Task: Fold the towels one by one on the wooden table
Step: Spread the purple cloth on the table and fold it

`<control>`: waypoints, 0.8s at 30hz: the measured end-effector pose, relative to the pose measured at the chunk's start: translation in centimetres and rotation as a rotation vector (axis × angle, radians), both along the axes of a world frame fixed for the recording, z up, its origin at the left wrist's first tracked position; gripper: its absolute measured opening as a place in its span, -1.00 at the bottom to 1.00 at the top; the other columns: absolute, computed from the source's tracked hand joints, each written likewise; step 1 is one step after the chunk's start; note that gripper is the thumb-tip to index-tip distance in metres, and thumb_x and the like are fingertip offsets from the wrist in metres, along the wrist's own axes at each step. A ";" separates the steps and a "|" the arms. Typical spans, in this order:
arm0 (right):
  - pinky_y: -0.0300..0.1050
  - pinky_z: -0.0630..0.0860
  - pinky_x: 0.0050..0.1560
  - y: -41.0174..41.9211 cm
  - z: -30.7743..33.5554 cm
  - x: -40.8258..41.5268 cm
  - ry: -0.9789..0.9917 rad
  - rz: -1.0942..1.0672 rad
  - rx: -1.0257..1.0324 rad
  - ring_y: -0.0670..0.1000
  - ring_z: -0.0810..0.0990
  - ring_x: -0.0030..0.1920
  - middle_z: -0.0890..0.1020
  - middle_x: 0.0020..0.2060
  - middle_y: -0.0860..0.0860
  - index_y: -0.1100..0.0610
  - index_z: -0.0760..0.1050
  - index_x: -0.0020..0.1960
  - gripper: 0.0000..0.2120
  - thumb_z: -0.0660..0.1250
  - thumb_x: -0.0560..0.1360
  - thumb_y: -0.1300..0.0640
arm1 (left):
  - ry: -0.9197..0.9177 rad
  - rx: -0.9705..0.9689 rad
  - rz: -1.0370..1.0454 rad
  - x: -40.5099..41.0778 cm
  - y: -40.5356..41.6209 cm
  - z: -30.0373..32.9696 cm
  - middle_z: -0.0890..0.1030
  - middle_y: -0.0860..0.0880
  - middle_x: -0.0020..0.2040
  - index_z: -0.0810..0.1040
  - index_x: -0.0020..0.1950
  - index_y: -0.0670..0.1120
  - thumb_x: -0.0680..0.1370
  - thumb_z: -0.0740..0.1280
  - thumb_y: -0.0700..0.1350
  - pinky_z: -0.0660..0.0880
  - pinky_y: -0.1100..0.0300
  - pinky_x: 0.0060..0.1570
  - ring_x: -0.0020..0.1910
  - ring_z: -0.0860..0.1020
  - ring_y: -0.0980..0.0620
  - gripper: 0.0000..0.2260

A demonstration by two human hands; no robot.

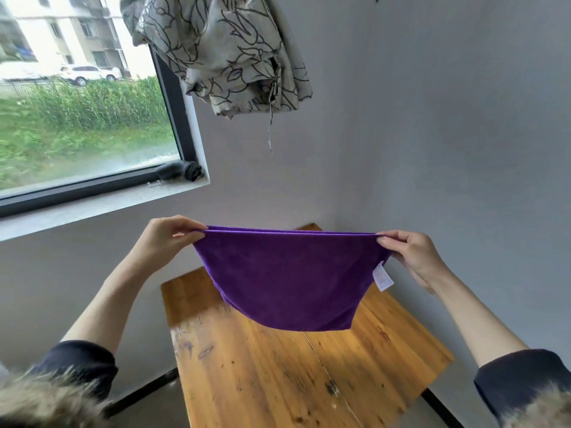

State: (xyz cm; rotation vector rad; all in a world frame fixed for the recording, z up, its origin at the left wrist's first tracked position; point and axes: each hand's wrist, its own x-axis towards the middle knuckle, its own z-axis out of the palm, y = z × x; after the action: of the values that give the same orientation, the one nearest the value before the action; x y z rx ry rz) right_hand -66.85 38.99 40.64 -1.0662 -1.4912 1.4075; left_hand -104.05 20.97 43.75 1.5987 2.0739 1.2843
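A purple towel (pixel 287 279) hangs in the air above the wooden table (pixel 278 372), doubled over so two top edges run together. My left hand (pixel 167 239) pinches its top left corner and my right hand (pixel 411 254) pinches its top right corner, stretching the top edge taut between them. A white label (pixel 382 277) dangles from the towel's right side. The lower edge hangs clear of the tabletop.
The table stands in a corner, with grey walls behind it and to its right. A window (pixel 77 103) with a sill is on the left. A patterned curtain (pixel 222 50) is bundled up above. A black round object (pixel 185 171) lies on the sill.
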 end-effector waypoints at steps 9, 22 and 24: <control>-0.21 0.59 -0.13 0.8 0.7 0.3 0.414 0.158 -0.257 -0.05 0.65 -0.19 0.69 -0.22 0.09 0.19 0.69 -0.19 -0.84 0.32 0.35 0.26 | -0.424 0.145 -0.036 -0.8 -0.6 -0.5 0.70 0.00 -0.13 0.68 -0.12 -0.01 0.54 0.31 -0.23 0.54 0.35 -0.06 -0.14 0.62 0.13 -0.81; -0.26 0.60 -0.12 0.9 0.6 -0.3 0.404 0.048 -0.222 -0.05 0.65 -0.26 0.68 -0.30 0.07 0.21 0.59 0.02 -0.73 0.26 0.43 0.46 | -0.310 0.102 0.103 -0.6 -1.4 -0.7 0.64 -0.03 -0.11 0.61 0.08 -0.11 0.50 0.35 -0.30 0.47 0.50 -0.13 -0.24 0.59 0.28 -0.80; -0.25 0.58 -0.04 1.2 0.0 -0.7 0.242 0.057 -0.182 -0.06 0.64 -0.23 0.67 -0.26 0.09 0.30 0.55 0.09 -0.74 0.27 0.44 0.47 | -0.246 0.033 0.141 -0.9 -1.1 -1.1 0.65 -0.06 -0.14 0.63 0.00 -0.16 0.48 0.36 -0.32 0.47 0.49 -0.19 -0.27 0.59 0.23 -0.85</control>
State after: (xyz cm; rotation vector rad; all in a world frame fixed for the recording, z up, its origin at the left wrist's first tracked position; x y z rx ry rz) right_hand -67.51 40.16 40.68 -0.9283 -1.2464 1.6737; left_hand -104.94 19.83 42.61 1.2522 2.0502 1.4849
